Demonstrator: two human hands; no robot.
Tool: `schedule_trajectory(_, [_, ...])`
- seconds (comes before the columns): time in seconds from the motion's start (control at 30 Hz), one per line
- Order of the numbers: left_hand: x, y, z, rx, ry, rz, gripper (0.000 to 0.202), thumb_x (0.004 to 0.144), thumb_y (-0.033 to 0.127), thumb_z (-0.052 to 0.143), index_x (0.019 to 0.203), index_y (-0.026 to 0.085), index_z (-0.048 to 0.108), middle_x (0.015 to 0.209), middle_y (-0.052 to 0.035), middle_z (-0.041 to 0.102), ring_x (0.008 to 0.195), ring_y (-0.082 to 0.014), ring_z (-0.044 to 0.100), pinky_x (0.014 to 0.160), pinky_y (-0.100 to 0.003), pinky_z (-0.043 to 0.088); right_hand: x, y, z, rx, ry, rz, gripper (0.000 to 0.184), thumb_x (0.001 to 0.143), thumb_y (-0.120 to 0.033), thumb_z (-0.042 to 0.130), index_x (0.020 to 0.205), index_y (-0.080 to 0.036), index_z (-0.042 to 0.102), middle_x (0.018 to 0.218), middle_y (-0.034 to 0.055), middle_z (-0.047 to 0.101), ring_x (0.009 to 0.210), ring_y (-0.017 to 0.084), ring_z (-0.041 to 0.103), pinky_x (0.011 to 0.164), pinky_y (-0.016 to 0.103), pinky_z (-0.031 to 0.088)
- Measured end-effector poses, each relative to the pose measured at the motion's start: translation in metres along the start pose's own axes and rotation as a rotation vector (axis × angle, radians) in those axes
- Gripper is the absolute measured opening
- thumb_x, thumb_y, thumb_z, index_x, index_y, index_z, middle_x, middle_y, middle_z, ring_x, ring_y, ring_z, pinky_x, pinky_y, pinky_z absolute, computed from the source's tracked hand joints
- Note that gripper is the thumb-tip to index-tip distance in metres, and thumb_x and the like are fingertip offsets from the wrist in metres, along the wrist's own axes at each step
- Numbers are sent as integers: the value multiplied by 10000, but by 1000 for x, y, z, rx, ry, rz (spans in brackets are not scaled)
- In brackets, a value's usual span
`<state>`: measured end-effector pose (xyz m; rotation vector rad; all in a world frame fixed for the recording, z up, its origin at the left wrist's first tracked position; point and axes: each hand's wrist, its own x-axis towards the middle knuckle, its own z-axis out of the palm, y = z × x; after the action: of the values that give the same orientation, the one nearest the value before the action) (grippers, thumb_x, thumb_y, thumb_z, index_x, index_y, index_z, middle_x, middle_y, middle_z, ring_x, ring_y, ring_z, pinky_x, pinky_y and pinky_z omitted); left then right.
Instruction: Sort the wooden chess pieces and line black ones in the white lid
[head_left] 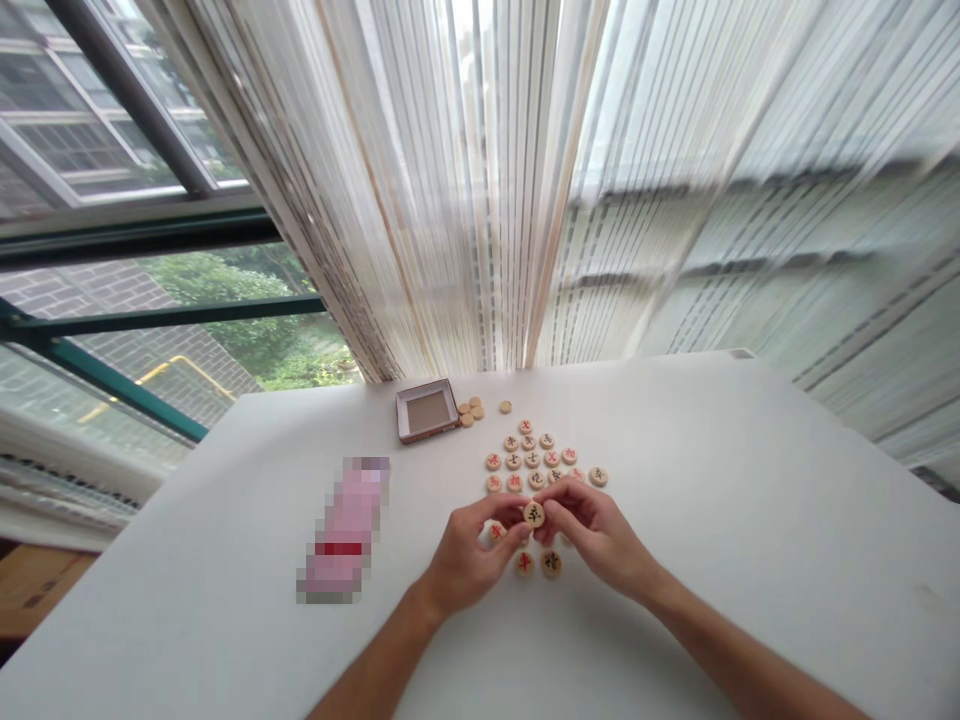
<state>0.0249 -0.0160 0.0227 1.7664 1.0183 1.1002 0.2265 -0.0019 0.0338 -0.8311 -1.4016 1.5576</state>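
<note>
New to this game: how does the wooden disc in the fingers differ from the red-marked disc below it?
The held round wooden disc shows a black character, the red-marked disc a red one. Left hand and right hand pinch the first; the second lies on the white table. Both: pale wood.

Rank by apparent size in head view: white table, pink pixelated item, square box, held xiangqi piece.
1. white table
2. pink pixelated item
3. square box (farther off, so less sure)
4. xiangqi piece, in left hand and right hand
</note>
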Motion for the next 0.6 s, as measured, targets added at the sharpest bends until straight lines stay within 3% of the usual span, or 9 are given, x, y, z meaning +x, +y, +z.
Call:
schedule_trajectory(0.27, [3, 3, -1, -164, 40, -82, 278, 911, 270, 706, 1168, 173, 663, 1010, -67, 755, 878, -175, 731, 834, -290, 603, -1, 2, -2, 35, -55, 5, 283, 944, -335, 687, 1205, -228, 670, 1007, 52, 769, 904, 173, 738, 829, 294, 596])
schedule_trajectory(0.4, [3, 3, -1, -226, 14, -101, 285, 917, 277, 700, 1178, 172, 660, 1050, -79, 748, 916, -185, 730, 846, -296, 604, 0, 5, -2, 30, -41, 5, 292, 933, -327, 703, 1210, -240, 677, 1123, 66, 753, 990, 201, 735, 899, 335, 597])
schedule_trajectory(0.6, [2, 2, -3, -260, 12, -148, 242, 956, 317, 641, 1126, 147, 668, 1033, -100, 740, 887, -191, 730, 824, -308, 600, -2, 4, -1, -27, -53, -25, 259, 948, -337, 675, 1190, -244, 678, 1088, 66, 756, 954, 215, 746, 899, 376, 610])
